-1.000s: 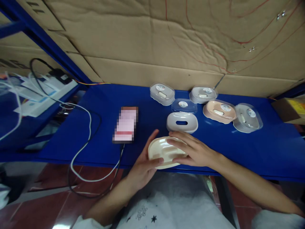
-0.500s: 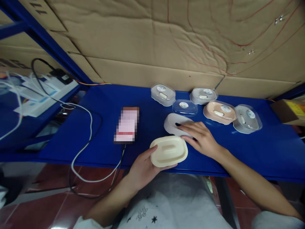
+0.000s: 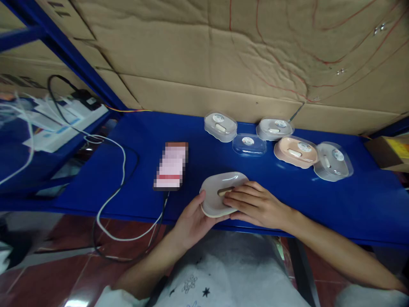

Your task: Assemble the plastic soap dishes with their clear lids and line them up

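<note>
Just above the table's front edge, my left hand [image 3: 194,219] holds a soap dish from the left and below, thumb on its rim. A glossy pale grey tray [image 3: 212,200] with a slot in its middle sits on the cream base, of which only a thin edge shows underneath. My right hand [image 3: 255,204] grips the tray from the right, its fingers reaching over the rim to the slot and its thumb low at the side. A light brown strip shows in the slot by the fingertips.
Several soap dishes under clear covers, one of them peach [image 3: 295,152], stand at the back of the blue table [image 3: 128,192]. A loose clear cover [image 3: 249,146] lies among them. Left are a phone [image 3: 171,166] on a cable and a power strip [image 3: 67,128]; a carton [image 3: 388,153] is far right.
My right hand has brought the grey tray from the table toward me and onto the cream base in my left hand. The base's inside is now covered.
</note>
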A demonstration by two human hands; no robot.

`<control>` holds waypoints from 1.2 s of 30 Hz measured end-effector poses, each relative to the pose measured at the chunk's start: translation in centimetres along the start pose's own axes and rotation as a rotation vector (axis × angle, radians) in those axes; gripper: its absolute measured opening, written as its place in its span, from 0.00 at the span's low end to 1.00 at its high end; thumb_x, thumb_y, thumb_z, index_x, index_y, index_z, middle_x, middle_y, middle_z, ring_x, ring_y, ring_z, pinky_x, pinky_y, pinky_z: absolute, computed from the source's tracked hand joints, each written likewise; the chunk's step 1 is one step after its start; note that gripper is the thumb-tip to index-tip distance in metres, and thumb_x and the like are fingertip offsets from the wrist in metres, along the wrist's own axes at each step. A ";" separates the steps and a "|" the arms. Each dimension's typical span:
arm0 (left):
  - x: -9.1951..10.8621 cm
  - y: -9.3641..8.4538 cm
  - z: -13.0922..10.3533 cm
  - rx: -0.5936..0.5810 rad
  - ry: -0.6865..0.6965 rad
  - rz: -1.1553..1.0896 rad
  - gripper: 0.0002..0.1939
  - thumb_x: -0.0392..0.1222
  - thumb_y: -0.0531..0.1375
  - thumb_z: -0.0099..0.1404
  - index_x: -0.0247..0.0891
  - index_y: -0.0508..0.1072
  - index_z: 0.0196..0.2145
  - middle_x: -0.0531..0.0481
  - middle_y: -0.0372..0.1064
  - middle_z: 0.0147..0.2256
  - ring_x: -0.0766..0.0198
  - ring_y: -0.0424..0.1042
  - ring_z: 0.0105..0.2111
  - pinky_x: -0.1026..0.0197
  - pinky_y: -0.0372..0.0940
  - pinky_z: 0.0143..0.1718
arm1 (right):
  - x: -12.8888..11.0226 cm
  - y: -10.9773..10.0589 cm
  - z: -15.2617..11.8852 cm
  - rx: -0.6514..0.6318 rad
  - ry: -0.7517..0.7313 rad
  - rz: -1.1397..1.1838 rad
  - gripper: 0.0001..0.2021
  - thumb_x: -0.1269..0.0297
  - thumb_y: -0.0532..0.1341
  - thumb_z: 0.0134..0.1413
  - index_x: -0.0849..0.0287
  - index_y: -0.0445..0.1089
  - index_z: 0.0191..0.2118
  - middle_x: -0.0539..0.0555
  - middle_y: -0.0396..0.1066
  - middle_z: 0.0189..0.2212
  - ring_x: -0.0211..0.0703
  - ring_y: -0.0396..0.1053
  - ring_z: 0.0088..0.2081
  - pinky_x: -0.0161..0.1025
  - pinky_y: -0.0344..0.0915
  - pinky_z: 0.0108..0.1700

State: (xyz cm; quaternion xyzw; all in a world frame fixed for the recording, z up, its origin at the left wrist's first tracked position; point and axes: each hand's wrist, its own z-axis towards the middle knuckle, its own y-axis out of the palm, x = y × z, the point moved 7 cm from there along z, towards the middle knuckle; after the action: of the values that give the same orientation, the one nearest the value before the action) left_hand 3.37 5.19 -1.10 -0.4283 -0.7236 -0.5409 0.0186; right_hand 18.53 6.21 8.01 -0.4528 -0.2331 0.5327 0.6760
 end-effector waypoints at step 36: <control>-0.1 1.2 0.4 -0.192 -0.073 -0.171 0.25 0.59 0.55 0.78 0.38 0.78 0.57 0.41 0.81 0.53 0.51 0.76 0.58 0.51 0.68 0.59 | 3.4 -0.3 -1.1 -0.106 0.263 0.385 0.36 0.52 0.70 0.63 0.53 0.60 0.72 0.65 0.58 0.72 0.58 0.59 0.72 0.58 0.63 0.70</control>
State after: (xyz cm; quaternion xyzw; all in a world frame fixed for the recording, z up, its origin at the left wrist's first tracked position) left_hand 4.33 5.53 -0.42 -0.3844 -0.7025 -0.5914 -0.0949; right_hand 20.69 8.95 7.17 -0.5892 -0.0801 0.5752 0.5618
